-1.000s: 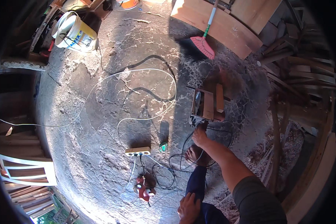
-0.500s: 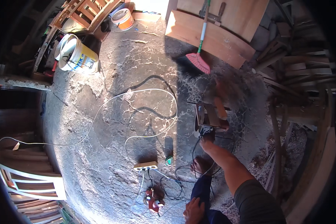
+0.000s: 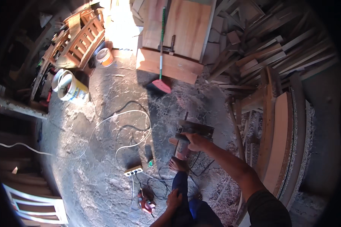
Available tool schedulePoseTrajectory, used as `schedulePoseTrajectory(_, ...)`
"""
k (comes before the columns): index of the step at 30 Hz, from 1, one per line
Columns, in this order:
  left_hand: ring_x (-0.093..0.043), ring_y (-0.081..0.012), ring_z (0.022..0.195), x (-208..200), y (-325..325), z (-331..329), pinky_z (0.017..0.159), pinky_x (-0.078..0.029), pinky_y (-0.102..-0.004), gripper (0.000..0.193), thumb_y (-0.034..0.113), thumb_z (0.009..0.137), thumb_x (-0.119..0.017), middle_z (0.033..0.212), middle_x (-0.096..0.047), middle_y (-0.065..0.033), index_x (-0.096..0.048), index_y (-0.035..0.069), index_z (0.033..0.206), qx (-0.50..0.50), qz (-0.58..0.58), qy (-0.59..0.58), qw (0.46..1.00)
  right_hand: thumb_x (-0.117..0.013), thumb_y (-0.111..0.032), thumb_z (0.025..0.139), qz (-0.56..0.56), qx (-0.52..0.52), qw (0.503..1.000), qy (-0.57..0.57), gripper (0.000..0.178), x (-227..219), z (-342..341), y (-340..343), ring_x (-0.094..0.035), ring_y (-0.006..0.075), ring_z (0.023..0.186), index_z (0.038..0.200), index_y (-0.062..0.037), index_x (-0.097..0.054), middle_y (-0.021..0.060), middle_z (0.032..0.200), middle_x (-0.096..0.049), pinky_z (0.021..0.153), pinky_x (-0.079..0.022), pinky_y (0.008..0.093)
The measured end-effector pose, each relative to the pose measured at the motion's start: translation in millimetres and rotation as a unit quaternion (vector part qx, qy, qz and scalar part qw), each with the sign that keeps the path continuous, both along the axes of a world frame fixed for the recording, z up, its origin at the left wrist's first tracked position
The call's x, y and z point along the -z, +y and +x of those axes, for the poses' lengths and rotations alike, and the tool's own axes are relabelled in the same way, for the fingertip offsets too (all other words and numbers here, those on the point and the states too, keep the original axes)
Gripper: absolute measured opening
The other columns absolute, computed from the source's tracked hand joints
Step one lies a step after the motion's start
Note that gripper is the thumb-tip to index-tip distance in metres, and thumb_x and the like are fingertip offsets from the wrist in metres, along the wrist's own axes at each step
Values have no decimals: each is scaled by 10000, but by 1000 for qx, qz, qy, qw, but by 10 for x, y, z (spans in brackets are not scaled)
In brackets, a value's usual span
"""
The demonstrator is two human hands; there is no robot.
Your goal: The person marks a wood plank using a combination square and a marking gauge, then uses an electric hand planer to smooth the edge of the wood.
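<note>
Under the right hand [image 3: 195,140] — fingers clamped on it — sits the power saw [image 3: 193,130].

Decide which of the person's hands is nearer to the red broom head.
Right. The right hand grips a power tool below the red broom head; the left hand rests much lower, on the knee.

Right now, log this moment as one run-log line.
right hand: gripping power tool over wood block | left hand: resting on knee | floor: power strip, cables, sawdust
</note>
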State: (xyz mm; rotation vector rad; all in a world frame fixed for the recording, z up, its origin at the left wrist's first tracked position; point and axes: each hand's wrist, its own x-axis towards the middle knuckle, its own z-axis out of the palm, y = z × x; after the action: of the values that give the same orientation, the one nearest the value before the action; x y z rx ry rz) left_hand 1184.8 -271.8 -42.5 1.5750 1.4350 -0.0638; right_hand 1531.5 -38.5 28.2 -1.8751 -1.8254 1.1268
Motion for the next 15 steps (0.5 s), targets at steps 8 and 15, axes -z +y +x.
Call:
schedulePoseTrajectory(8, -471, -428, 1321, -242, -332, -198, 1093, -399, -525, 587, 385, 877, -622, 1485, -487, -161, -547, 120, 1396, -76, -73, 68, 992, -646, -45, 847, -287, 118, 898, 311, 751, 328, -6, -334, -625, 153, 833, 1542, -93, -362, 53, 1032, -649, 752, -508, 303)
schedulePoseTrajectory(15, -488, -395, 1328, -70, -486, -257, 1103, -400, -486, 630, 442, 884, -618, 1496, -480, -148, -522, 117, 1415, -153, -99, 43, 982, -647, -126, 878, -117, 48, 972, 197, 778, 1291, -420, -275, -674, 254, 817, 1575, -180, -304, 147, 932, -674, 734, -534, 396)
